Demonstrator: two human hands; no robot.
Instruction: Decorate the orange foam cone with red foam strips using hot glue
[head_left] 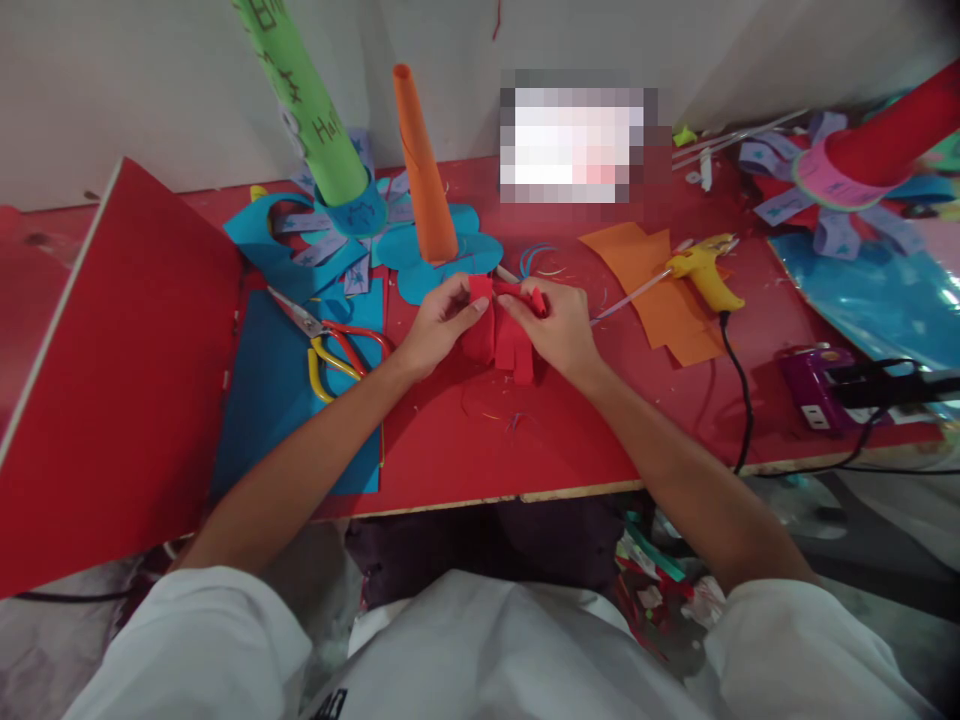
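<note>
Two thumb-and-finger pinches on cut red paper (514,356): left hand (441,326) and right hand (561,322), over the red tabletop (442,455).

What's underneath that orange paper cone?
The orange cone, just beyond the left hand, stands on a blue paper shape with rounded lobes. Its base covers the patch directly below, so that part can't be seen.

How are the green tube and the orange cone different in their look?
The green tube carries dark writing; the orange cone shows none.
The cone narrows clearly toward its top, while the tube looks wider.
A blue band circles the tube's bottom; the cone shows no such band.
Both stand on end.
</note>
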